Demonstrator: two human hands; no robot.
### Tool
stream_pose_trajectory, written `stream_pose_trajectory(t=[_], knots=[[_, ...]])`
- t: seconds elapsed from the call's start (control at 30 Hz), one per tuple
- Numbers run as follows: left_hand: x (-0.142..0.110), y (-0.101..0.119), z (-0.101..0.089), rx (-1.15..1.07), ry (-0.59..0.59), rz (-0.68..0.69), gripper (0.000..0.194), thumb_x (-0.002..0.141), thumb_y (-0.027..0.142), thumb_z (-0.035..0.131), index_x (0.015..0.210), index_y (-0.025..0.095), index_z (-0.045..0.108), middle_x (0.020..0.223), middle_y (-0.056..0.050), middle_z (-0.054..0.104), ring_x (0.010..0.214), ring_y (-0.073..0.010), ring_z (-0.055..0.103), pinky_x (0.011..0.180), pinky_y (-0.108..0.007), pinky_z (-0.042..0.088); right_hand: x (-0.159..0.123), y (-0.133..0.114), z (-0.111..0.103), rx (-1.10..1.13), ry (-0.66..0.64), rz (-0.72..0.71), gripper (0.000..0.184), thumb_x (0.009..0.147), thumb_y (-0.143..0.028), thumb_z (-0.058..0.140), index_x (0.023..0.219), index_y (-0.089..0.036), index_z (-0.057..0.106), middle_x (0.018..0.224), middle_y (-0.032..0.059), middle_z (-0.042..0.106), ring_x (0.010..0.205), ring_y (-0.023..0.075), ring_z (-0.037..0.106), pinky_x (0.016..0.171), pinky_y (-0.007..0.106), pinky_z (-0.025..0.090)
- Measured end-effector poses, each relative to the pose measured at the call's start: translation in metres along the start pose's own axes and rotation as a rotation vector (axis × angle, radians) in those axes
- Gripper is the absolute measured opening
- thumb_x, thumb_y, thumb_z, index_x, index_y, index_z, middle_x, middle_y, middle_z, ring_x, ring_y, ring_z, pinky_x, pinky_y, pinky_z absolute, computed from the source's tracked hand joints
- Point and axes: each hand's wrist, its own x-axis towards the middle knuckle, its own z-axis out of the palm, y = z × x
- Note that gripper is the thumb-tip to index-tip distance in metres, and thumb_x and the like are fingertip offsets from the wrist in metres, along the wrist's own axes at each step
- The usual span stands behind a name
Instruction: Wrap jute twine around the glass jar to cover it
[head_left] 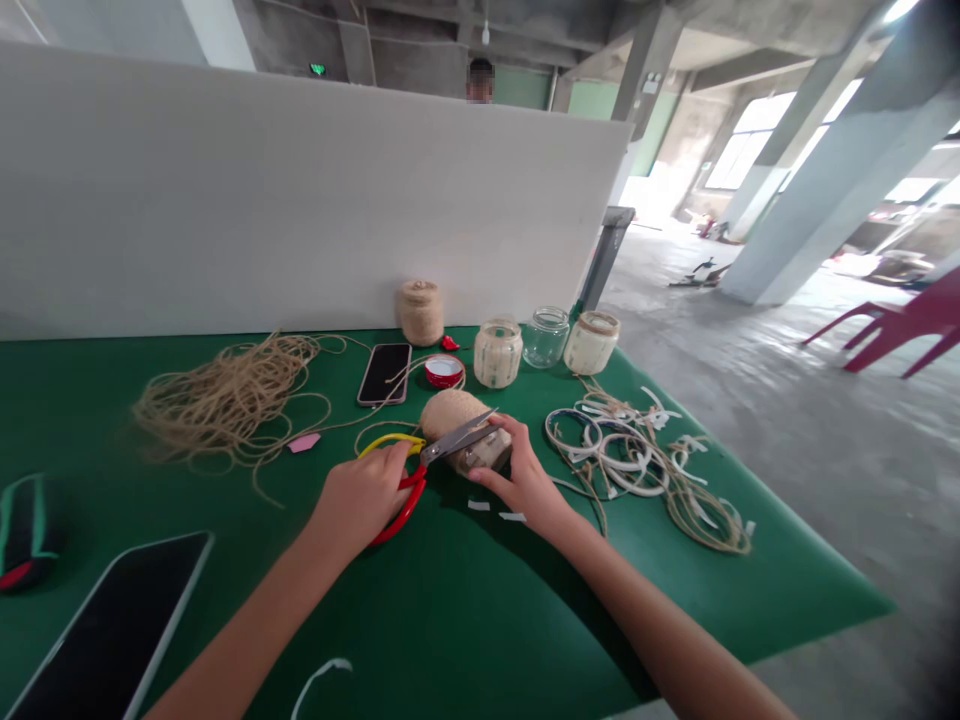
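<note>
My left hand [360,495] is shut around the red and yellow handles of a pair of scissors [457,442]. Their steel blades lie against a glass jar [484,452] partly wrapped in jute twine. My right hand [521,480] grips that jar from the right, fingers across its side. The jar lies on its side just above the green mat [225,520], and the twine covers its far end. The blades' tips reach across the jar's top, hiding part of the glass.
A loose jute twine heap [225,400], phone [384,373], twine ball [420,312], red lid [444,371], and several jars [546,337] stand behind my hands. White-strip coils [630,460] lie right; a tablet [112,630] lies lower left. A white partition [300,190] backs the mat.
</note>
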Motion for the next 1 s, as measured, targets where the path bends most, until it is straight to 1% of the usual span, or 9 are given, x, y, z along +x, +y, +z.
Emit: stream_pose_trajectory(t=[0.17,0.3,0.47,0.63,0.83,1.0], knots=[[0.0001,0.0004,-0.0007,-0.009,0.007,0.013,0.034,0.082,0.021,0.043,0.113,0.01,0.051,0.102,-0.013,0.064,0.087,-0.0237,0.062,0.064,-0.029,0.047,0.0004,0.0009,0.0005,-0.006,0.012,-0.006,0.064,0.076,-0.04,0.06,0.125,-0.023,0.023,0.13,0.0124,0.036,0.122,0.0239,0.038,0.101,0.041,0.033],[0.0001,0.0013,-0.002,-0.055,0.009,0.01,0.034,0.082,0.022,0.042,0.112,0.011,0.052,0.102,-0.013,0.065,0.085,-0.0245,0.063,0.063,-0.029,0.048,0.0009,0.002,0.001,0.012,0.022,-0.011,0.063,0.075,-0.04,0.06,0.125,-0.023,0.025,0.129,0.0116,0.037,0.122,0.0232,0.038,0.102,0.04,0.033],[-0.0002,0.0009,-0.002,-0.133,0.024,-0.002,0.035,0.079,0.024,0.043,0.111,0.015,0.053,0.101,-0.012,0.065,0.085,-0.0245,0.063,0.064,-0.027,0.048,0.0009,0.0018,0.0008,0.023,0.023,-0.004,0.064,0.075,-0.04,0.061,0.125,-0.024,0.025,0.13,0.0113,0.036,0.123,0.0233,0.037,0.102,0.04,0.032],[0.0001,0.0006,-0.0016,-0.093,0.01,0.002,0.035,0.08,0.022,0.043,0.113,0.016,0.052,0.1,-0.011,0.066,0.083,-0.0248,0.064,0.062,-0.028,0.047,0.0004,0.0009,0.0007,0.031,0.014,0.009,0.064,0.075,-0.04,0.061,0.124,-0.023,0.026,0.13,0.0118,0.035,0.123,0.023,0.037,0.103,0.04,0.031],[0.0009,0.0003,-0.0021,-0.053,-0.029,0.006,0.035,0.082,0.021,0.039,0.114,0.015,0.051,0.103,-0.01,0.065,0.085,-0.0239,0.063,0.061,-0.027,0.045,0.0005,0.001,0.001,0.032,0.015,0.02,0.065,0.074,-0.04,0.062,0.124,-0.022,0.026,0.131,0.0119,0.035,0.124,0.0229,0.035,0.104,0.04,0.03],[-0.0001,-0.0012,-0.0001,-0.062,-0.046,0.012,0.034,0.082,0.021,0.039,0.113,0.014,0.052,0.101,-0.01,0.065,0.084,-0.0236,0.063,0.06,-0.027,0.045,0.0006,-0.0008,-0.0003,0.018,0.016,0.017,0.064,0.074,-0.039,0.062,0.124,-0.022,0.026,0.13,0.012,0.036,0.123,0.0231,0.037,0.102,0.04,0.032]])
